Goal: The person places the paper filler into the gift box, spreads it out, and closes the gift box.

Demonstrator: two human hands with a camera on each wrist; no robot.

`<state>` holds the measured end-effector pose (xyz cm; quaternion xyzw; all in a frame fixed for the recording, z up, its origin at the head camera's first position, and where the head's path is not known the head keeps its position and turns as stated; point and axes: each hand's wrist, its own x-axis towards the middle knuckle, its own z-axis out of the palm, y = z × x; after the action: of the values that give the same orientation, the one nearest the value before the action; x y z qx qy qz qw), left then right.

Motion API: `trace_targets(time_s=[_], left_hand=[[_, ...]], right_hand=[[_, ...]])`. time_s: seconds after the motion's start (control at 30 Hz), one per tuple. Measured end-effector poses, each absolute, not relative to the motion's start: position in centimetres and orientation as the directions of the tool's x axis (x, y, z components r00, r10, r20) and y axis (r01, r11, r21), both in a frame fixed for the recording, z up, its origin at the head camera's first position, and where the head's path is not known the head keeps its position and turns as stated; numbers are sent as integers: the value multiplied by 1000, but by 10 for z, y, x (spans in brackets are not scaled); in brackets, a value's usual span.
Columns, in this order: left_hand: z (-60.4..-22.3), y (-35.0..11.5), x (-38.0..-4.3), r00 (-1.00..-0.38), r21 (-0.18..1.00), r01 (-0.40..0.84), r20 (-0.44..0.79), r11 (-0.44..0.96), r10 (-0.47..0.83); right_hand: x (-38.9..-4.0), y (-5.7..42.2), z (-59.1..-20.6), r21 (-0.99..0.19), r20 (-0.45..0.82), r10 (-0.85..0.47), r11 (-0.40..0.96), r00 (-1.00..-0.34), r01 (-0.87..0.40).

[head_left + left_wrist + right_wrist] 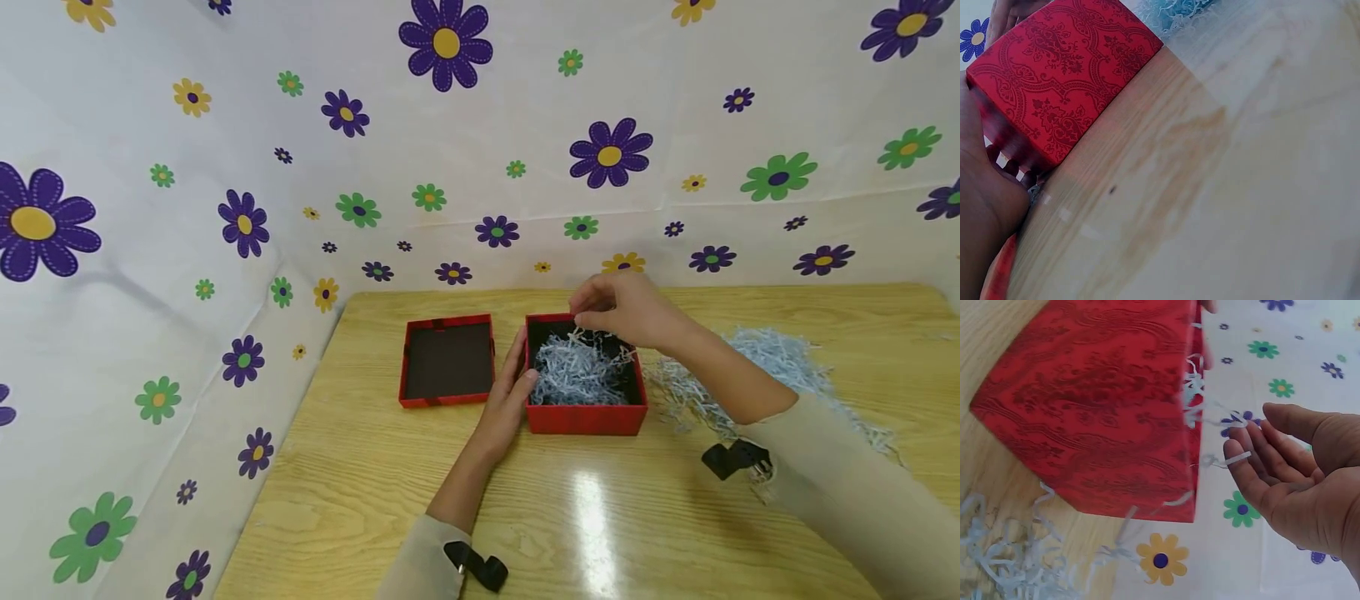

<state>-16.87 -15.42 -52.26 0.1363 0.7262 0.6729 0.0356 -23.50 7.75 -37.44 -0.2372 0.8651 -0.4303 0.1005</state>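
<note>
A red patterned box (587,420) with a dark inside stands on the table, part filled with pale blue shredded paper (573,367). My left hand (507,406) lies along the box's left wall, fingers extended and thumb at the rim. In the left wrist view, its fingers show beside the red box (1066,75). Above the box's back right part is my right hand (626,310). The right wrist view shows its thumb apart from loosely bent fingers (1260,456), with a few paper strands (1229,459) trailing at the fingertips.
Left of the box lies its red lid (448,363), dark inside facing up. A loose heap of pale blue shredded paper (776,358) spreads on the wooden table (360,500) at the right, partly behind my right forearm. Flower-printed cloth (525,108) hangs behind and at the left.
</note>
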Motion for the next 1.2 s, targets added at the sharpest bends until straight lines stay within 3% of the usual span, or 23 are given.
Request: trace_targets(time_s=[0.17, 0.43, 0.67, 0.87, 1.03, 1.2], left_hand=[[-523, -154, -169, -963, 987, 144, 125, 66, 241], [-524, -154, -168, -957, 987, 158, 147, 24, 249], [-526, -153, -169, -957, 987, 159, 148, 24, 251], [-526, -153, -170, -950, 984, 177, 168, 11, 263], [-526, -153, -170, -948, 983, 182, 178, -8, 264], [-525, -155, -171, -949, 985, 173, 168, -5, 268]], right_hand=[[-230, 85, -372, -769, -3, -515, 549, -857, -327], [-227, 70, -401, -708, -146, -585, 625, -798, -329], [-226, 52, -411, -638, -204, -549, 703, -811, -315], [-230, 39, -426, -668, -215, -569, 678, -794, -305], [-234, 32, -438, -739, -144, -583, 601, -799, -305], [-236, 37, -426, -776, -126, -582, 562, -803, -286]])
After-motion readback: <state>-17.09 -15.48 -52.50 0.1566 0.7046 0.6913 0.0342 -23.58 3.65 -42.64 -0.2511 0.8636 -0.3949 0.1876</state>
